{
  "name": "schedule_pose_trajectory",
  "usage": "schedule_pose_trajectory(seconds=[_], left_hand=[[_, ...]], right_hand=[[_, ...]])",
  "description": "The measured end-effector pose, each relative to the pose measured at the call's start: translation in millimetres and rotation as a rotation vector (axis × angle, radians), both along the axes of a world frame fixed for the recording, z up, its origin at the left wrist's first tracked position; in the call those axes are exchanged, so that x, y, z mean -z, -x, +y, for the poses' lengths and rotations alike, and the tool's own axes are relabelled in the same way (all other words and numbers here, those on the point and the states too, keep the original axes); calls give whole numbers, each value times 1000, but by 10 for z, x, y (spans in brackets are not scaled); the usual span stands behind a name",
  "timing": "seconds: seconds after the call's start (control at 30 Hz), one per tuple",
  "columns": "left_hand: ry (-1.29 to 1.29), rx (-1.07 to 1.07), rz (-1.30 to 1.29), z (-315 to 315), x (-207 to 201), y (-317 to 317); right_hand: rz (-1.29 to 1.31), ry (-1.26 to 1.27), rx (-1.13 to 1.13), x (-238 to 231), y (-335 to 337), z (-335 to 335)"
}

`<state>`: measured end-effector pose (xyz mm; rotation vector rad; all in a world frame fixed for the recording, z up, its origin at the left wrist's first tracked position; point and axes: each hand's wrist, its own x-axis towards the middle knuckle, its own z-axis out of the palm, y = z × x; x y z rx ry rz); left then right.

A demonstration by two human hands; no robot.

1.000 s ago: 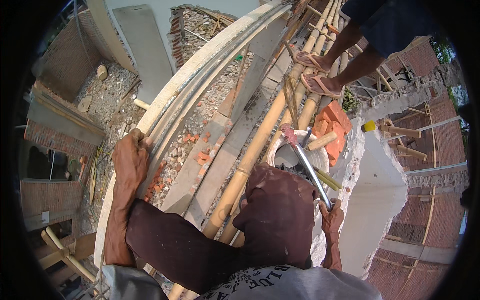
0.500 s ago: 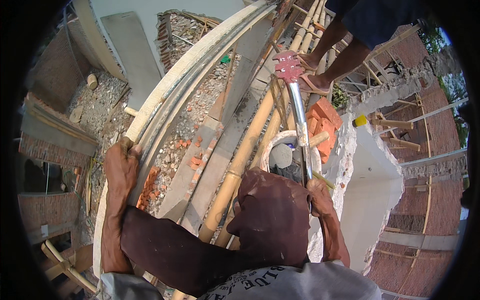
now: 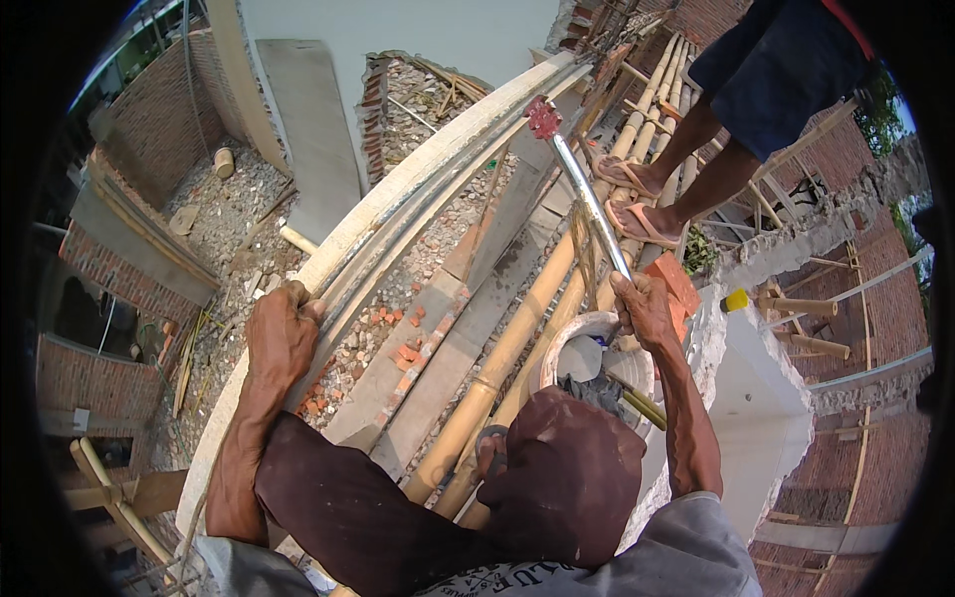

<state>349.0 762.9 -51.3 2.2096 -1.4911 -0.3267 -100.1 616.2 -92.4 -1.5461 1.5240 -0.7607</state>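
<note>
Hammer (image 3: 587,194): a metal-shafted one with a reddish head, raised over the bamboo poles (image 3: 517,338), its head up toward the far end of the scaffold. The right hand (image 3: 645,308) is closed round the lower end of the shaft, just above a white bucket (image 3: 567,333) that sits between the poles and the top of a white plastered wall (image 3: 766,398). An orange brick (image 3: 681,289) lies just beside that hand. The left hand (image 3: 282,333) is wrapped over the edge of a pale curved beam (image 3: 398,199), fingers curled on its rim, well apart from the hammer. The person's bent knees, in dark trousers, fill the lower middle of the view.

The poles run side by side away from the person, forming a walkway high above the ground. At their far end stands another person (image 3: 696,169) in sandals and dark shorts. Below, between poles and beam, a concrete ledge (image 3: 468,328) carries brick rubble (image 3: 403,353). Farther down lies an unroofed room with bare brick walls (image 3: 109,269), its floor strewn with gravel and debris, and a grey slab (image 3: 313,129) leaning against a plastered wall. More red brick walls rise on the right.
</note>
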Motion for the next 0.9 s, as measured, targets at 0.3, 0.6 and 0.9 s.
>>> schedule_pose_trajectory(seconds=[0.3, 0.6, 0.9], left_hand=[[24, -21, -11, -6, 37, -4], [42, -43, 5, 4, 20, 20], [103, -28, -25, 14, 34, 2]], right_hand=[[141, -14, -118, -268, 82, -671], [279, 54, -180, -276, 156, -845], [363, 132, -229, -529, 236, -1181]])
